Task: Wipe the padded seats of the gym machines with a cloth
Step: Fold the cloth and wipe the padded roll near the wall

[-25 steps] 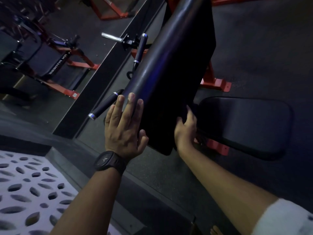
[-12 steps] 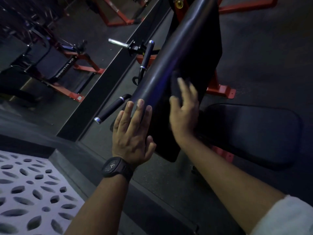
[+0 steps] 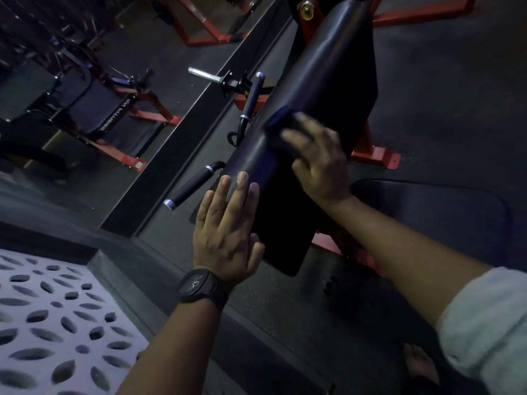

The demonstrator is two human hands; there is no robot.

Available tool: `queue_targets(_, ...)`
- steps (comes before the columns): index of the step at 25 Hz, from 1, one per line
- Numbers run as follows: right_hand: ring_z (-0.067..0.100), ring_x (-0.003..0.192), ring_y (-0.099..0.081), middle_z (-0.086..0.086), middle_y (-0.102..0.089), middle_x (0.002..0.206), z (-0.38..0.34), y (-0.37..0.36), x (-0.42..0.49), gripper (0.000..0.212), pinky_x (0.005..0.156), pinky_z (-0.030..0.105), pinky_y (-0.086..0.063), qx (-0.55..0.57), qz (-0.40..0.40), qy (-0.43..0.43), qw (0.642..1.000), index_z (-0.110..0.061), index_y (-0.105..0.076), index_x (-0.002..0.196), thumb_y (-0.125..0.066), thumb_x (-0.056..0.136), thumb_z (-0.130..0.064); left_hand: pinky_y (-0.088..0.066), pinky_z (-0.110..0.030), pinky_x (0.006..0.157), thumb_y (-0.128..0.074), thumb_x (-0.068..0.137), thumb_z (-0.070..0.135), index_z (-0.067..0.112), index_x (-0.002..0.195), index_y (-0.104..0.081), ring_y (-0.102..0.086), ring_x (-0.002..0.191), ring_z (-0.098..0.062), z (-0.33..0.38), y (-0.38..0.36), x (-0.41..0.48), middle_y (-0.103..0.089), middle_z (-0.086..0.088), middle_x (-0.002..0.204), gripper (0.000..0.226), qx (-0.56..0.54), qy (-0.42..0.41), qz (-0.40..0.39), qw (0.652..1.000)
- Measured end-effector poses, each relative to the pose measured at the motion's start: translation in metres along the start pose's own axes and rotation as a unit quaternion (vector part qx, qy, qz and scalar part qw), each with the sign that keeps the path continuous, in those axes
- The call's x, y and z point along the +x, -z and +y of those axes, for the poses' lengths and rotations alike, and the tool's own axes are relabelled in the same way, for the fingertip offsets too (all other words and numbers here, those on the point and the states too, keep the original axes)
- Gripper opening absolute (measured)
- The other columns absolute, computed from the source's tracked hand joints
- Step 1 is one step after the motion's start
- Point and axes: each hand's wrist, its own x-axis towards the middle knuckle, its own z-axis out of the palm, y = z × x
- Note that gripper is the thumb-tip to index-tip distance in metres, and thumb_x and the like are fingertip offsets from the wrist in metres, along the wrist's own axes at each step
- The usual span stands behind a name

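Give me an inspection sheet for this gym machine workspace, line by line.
Surface: long black back pad, tilted and glossy, over a dark floor.
Job's things: dark cloth on the back pad under the right hand; seat pad at lower right, untouched.
Clutter: nothing seen.
Grippers: left hand flat against the back pad's side, black watch on the wrist; right hand presses the cloth, blurred.
Cables: nothing seen.
Surroundings: lower handle and upper handle beside the pad; red frame; another machine far left; white patterned panel at lower left.
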Motion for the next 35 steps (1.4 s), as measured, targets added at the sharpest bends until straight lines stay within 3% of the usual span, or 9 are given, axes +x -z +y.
queue_targets(2, 0.035, 0.115, -0.056, 0.011, -0.052, 0.148, -0.016, -0.002, 0.008, 0.054, 0.102, 0.047, -0.047, 0.068, 0.065, -0.273, 0.957, -0.023, -0.062, 0.136, -0.055, 0.083, -0.012, -0.007, -0.047, 0.127, -0.046, 0.078, 0.034, 0.003, 0.151, -0.044, -0.017, 0.155, -0.030, 0.005, 0.011, 0.004, -0.031, -0.015, 0.162, 0.080, 0.020, 0.003, -0.036, 0.999)
queue_targets(6, 0.033, 0.117, -0.052, 0.009, -0.049, 0.150, -0.020, 0.002, -0.017, 0.045, 0.104, 0.039, -0.043, 0.002, -0.021, 0.023, 1.000, -0.024, -0.062, 0.136, -0.053, 0.093, -0.029, -0.009, -0.049, 0.127, -0.048, 0.079, 0.033, 0.002, 0.156, -0.034, -0.020, 0.155, -0.028, 0.000, 0.019, 0.042, -0.025, -0.015, 0.165, 0.084, 0.053, -0.102, -0.105, 0.988)
queue_targets(10, 0.033, 0.116, -0.056, 0.008, -0.048, 0.151, -0.026, -0.003, 0.012, 0.055, 0.101, 0.044, -0.048, 0.042, 0.050, -0.333, 0.941, -0.026, -0.058, 0.140, -0.050, 0.086, -0.021, -0.011, -0.047, 0.127, -0.044, 0.084, 0.042, -0.001, 0.159, -0.019, -0.011, 0.156, -0.029, 0.009, 0.010, 0.067, -0.015, -0.019, 0.167, 0.090, 0.059, 0.020, -0.165, 0.984)
queue_targets(14, 0.031, 0.117, -0.053, 0.010, -0.049, 0.150, -0.019, -0.001, -0.019, 0.056, 0.102, 0.036, -0.043, 0.008, -0.006, -0.079, 0.997, -0.022, -0.058, 0.140, -0.056, 0.084, -0.019, -0.006, -0.047, 0.127, -0.043, 0.088, 0.045, -0.003, 0.159, -0.015, -0.007, 0.157, -0.031, 0.010, 0.004, 0.068, -0.010, -0.021, 0.167, 0.090, 0.072, -0.002, -0.169, 0.983)
queue_targets(17, 0.034, 0.118, -0.057, 0.013, -0.051, 0.148, -0.027, -0.006, -0.001, 0.056, 0.103, 0.044, -0.047, 0.061, 0.066, -0.347, 0.934, -0.020, -0.058, 0.140, -0.052, 0.085, -0.018, -0.006, -0.048, 0.127, -0.043, 0.090, 0.047, -0.003, 0.159, -0.016, -0.007, 0.157, -0.030, 0.013, 0.004, 0.068, -0.010, -0.020, 0.168, 0.089, 0.096, -0.020, -0.163, 0.982)
queue_targets(21, 0.033, 0.118, -0.052, 0.010, -0.046, 0.152, -0.026, -0.002, -0.041, 0.063, 0.103, 0.039, -0.043, 0.007, -0.024, -0.097, 0.995, -0.025, -0.052, 0.144, -0.052, 0.081, -0.018, -0.010, -0.050, 0.126, -0.042, 0.091, 0.044, -0.002, 0.159, -0.019, -0.009, 0.157, -0.030, 0.014, 0.005, 0.067, -0.013, -0.020, 0.167, 0.085, 0.092, -0.039, -0.158, 0.982)
queue_targets(25, 0.036, 0.126, -0.052, 0.015, -0.044, 0.153, -0.040, -0.010, -0.035, 0.063, 0.105, 0.040, -0.041, 0.066, 0.026, -0.429, 0.901, -0.022, -0.047, 0.150, -0.052, 0.087, -0.022, -0.010, -0.051, 0.126, -0.039, 0.092, 0.045, -0.002, 0.159, -0.017, -0.007, 0.157, -0.029, 0.016, 0.007, 0.066, -0.013, -0.019, 0.168, 0.085, 0.104, -0.040, -0.167, 0.980)
queue_targets(29, 0.031, 0.125, -0.050, 0.017, -0.045, 0.151, -0.037, 0.000, -0.068, 0.061, 0.109, 0.035, -0.037, 0.074, -0.016, -0.158, 0.984, -0.017, -0.049, 0.146, -0.056, 0.086, -0.019, -0.008, -0.051, 0.126, -0.037, 0.095, 0.046, 0.000, 0.160, -0.015, -0.005, 0.157, -0.026, 0.016, 0.006, 0.066, -0.011, -0.017, 0.168, 0.083, 0.127, -0.062, -0.171, 0.975)
queue_targets(35, 0.032, 0.126, -0.050, 0.015, -0.044, 0.153, -0.063, -0.004, -0.051, 0.062, 0.108, 0.026, -0.033, 0.103, 0.027, -0.352, 0.930, -0.021, -0.051, 0.147, -0.056, 0.085, -0.017, -0.008, -0.051, 0.126, -0.033, 0.096, 0.045, 0.001, 0.160, -0.015, -0.007, 0.157, -0.025, 0.017, 0.006, 0.066, -0.012, -0.016, 0.169, 0.081, 0.139, -0.073, -0.175, 0.972)
